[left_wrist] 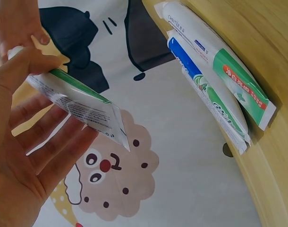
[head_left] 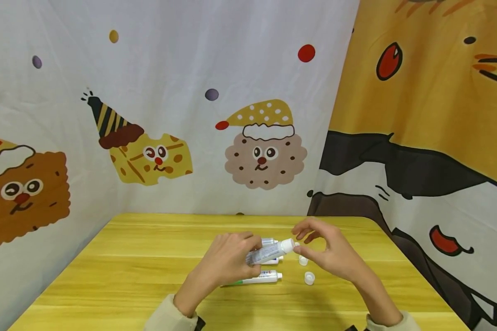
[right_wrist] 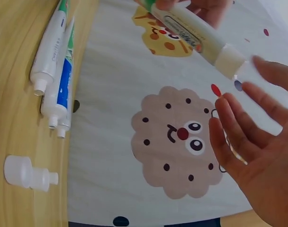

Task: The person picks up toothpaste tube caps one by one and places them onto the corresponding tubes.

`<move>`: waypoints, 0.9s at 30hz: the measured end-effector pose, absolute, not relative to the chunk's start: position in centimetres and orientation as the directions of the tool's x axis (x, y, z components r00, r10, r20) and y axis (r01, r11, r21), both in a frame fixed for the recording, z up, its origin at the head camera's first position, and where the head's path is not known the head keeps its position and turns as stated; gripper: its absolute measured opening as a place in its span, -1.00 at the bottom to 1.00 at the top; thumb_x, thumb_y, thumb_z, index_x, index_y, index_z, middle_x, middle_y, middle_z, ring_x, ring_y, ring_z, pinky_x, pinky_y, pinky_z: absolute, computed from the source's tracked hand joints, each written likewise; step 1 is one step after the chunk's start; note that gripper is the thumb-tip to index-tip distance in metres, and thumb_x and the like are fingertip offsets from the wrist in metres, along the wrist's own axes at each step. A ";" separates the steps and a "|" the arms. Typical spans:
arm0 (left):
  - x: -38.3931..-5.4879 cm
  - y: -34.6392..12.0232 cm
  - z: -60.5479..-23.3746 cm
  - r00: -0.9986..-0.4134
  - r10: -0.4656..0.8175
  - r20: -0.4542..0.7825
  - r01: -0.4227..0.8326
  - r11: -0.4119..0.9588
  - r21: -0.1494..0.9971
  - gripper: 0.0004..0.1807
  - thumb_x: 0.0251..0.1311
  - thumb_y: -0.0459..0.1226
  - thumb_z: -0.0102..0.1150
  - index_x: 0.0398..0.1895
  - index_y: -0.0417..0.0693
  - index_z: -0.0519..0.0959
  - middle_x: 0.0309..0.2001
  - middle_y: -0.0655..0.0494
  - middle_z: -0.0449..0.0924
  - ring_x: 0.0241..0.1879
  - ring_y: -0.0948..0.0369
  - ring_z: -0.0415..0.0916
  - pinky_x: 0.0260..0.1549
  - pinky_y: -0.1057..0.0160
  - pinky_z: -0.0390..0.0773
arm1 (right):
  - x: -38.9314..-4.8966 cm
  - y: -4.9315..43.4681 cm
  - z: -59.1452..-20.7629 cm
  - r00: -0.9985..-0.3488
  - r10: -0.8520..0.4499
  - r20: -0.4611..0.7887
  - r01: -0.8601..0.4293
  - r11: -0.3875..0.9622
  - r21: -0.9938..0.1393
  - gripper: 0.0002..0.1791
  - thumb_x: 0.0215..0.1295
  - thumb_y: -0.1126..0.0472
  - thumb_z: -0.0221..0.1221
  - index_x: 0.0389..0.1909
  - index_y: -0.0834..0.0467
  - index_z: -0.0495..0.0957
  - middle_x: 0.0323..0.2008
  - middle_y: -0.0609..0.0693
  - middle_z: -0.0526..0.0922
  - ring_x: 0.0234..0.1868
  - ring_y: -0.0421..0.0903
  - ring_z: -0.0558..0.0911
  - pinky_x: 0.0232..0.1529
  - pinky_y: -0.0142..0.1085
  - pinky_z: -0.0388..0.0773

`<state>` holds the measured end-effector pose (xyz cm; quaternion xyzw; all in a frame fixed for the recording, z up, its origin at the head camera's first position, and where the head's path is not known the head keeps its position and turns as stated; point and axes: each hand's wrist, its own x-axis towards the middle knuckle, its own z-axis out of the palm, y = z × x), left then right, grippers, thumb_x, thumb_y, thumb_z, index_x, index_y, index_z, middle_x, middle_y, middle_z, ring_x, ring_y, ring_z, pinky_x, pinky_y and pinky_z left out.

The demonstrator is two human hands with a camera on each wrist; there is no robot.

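My left hand (head_left: 228,257) grips a white and green toothpaste tube (head_left: 268,253) above the table, its capped end tilted up toward the right. A white cap (head_left: 287,245) sits on that end. Close beside the cap is my right hand (head_left: 335,252), thumb and fingers spread apart with nothing between them. In the right wrist view, the thumb tip (right_wrist: 264,66) lies near the cap. Below the hands, several toothpaste tubes lie on the table, their bare nozzles pointing right; the nearest tube (head_left: 265,276) is partly hidden by my left hand.
Loose white caps stand right of the tubes on the yellow wood-grain table (head_left: 157,248), the nearest cap (head_left: 309,278) in front of another cap (head_left: 303,260). A printed cloth (head_left: 182,69) with cartoon figures hangs behind the table and at both sides.
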<state>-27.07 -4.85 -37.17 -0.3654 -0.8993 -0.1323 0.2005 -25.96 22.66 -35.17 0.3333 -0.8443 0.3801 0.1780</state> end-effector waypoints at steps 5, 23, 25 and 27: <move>-27.1 -4.9 -37.2 -0.654 0.604 0.456 0.706 0.704 0.080 -0.73 -0.08 -0.08 0.45 -0.29 0.17 0.62 -0.39 0.35 0.58 -0.59 0.45 0.28 -0.67 0.48 0.25 | -26.2 22.9 -35.1 -0.616 -0.508 0.602 -0.786 0.447 -0.427 -0.57 0.17 0.34 0.46 0.00 -0.09 0.62 -0.08 -0.15 0.70 -0.08 -0.19 0.67 -0.08 -0.29 0.68; -26.9 -4.9 -37.0 -0.650 0.610 0.453 0.709 0.701 0.076 -0.73 -0.07 -0.10 0.46 -0.28 0.16 0.63 -0.38 0.34 0.59 -0.58 0.44 0.27 -0.67 0.48 0.25 | -26.1 22.3 -35.5 -0.697 -0.437 0.568 -0.703 0.571 -0.424 -0.83 0.39 0.12 0.32 -0.40 -0.20 0.62 -0.36 -0.35 0.65 -0.30 -0.36 0.60 -0.22 -0.34 0.66; -26.9 -4.8 -37.0 -0.653 0.608 0.451 0.708 0.702 0.079 -0.73 -0.07 -0.10 0.46 -0.28 0.15 0.63 -0.38 0.34 0.59 -0.59 0.44 0.27 -0.66 0.48 0.25 | -26.0 22.3 -35.4 -0.712 -0.424 0.560 -0.689 0.578 -0.438 -0.84 0.39 0.11 0.32 -0.39 -0.20 0.61 -0.37 -0.35 0.64 -0.32 -0.36 0.60 -0.23 -0.34 0.65; -26.9 -4.8 -37.0 -0.655 0.607 0.451 0.707 0.703 0.080 -0.73 -0.08 -0.11 0.45 -0.27 0.15 0.63 -0.38 0.33 0.60 -0.59 0.44 0.27 -0.67 0.48 0.25 | -25.9 22.5 -35.4 -0.713 -0.423 0.560 -0.690 0.568 -0.449 -0.88 0.36 0.12 0.35 -0.31 -0.18 0.62 -0.34 -0.32 0.66 -0.29 -0.33 0.62 -0.22 -0.32 0.66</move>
